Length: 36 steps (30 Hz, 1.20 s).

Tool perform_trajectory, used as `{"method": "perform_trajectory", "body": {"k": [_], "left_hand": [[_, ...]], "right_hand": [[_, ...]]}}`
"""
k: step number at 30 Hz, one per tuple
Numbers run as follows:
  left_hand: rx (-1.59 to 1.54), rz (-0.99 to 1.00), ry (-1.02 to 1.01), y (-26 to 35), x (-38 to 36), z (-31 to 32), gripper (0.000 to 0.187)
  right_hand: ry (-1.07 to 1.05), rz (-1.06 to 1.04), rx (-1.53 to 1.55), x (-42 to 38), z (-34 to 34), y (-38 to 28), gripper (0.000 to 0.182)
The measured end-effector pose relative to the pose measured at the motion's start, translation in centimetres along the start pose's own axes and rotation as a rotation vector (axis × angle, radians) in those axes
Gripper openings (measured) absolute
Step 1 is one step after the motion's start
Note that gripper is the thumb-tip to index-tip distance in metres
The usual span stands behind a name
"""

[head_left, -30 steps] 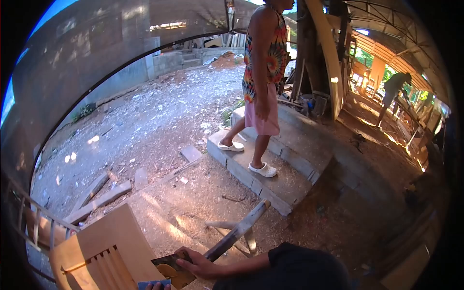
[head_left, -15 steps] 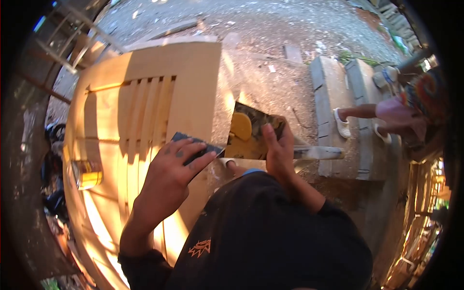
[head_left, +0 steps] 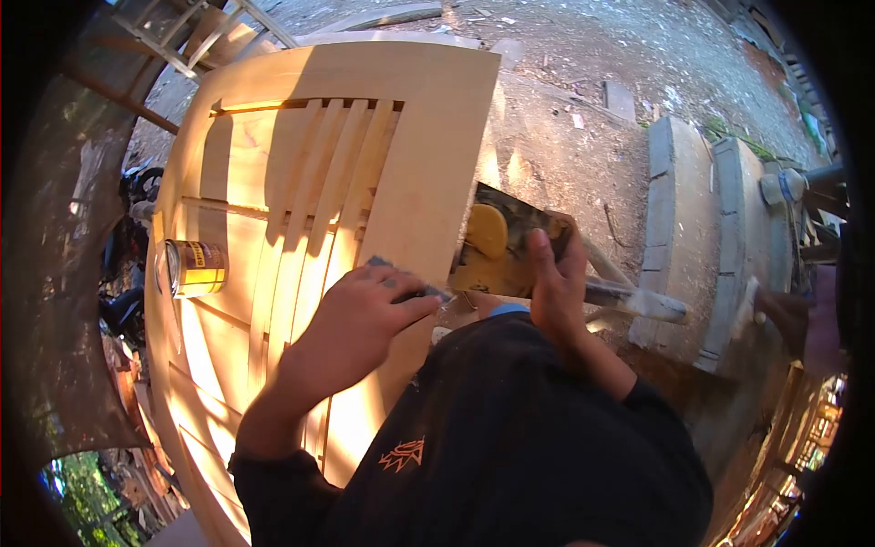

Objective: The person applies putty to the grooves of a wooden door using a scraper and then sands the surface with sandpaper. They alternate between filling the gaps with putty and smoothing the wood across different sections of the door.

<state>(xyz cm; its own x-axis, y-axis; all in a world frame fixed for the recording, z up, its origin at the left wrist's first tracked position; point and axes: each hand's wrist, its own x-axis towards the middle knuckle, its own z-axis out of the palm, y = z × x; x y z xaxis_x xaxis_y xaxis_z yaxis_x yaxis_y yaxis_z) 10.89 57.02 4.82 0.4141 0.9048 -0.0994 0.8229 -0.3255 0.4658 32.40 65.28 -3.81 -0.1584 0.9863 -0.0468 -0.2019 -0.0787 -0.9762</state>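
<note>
My left hand (head_left: 342,328) is closed on a dark, flat putty spreader (head_left: 436,294), mostly covered by the fingers. It is close over the right edge of a pale wooden door panel (head_left: 433,146) with several slats. My right hand (head_left: 558,287) grips the right side of a dark, stained palette board (head_left: 524,221), thumb on top and fingers hidden beneath. A smooth lump of yellow-brown putty (head_left: 487,230) sits on this board, and more of the same is smeared below it. The board is just right of the spreader.
A labelled tin can (head_left: 196,269) stands on the panel's left part. At right are concrete steps (head_left: 674,219), with a person's leg (head_left: 782,314) beside them. A pale bar (head_left: 638,301) extends past my right hand. Slatted wooden framing (head_left: 196,41) stands at upper left.
My view has shifted, so the panel and can sit farther right. My left hand and spreader have turned down toward the panel's edge. The other person has moved toward the right edge of view.
</note>
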Motion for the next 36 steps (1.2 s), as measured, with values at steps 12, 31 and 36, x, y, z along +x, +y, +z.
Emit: {"method": "perform_trajectory", "body": {"k": [12,31,36], "left_hand": [[0.268,-0.251,0.256,-14.2,0.6,1.7,0.048],[0.188,-0.264,-0.077,-15.9,2.1,-0.2,0.046],[0.179,-0.257,0.014,-13.4,-4.2,2.6,0.038]], "right_hand": [[0.153,0.255,0.001,-0.5,-4.6,3.8,0.025],[0.056,0.289,-0.101,-2.1,-6.2,3.9,0.026],[0.095,0.337,-0.049,-2.4,-6.7,4.7,0.027]]}}
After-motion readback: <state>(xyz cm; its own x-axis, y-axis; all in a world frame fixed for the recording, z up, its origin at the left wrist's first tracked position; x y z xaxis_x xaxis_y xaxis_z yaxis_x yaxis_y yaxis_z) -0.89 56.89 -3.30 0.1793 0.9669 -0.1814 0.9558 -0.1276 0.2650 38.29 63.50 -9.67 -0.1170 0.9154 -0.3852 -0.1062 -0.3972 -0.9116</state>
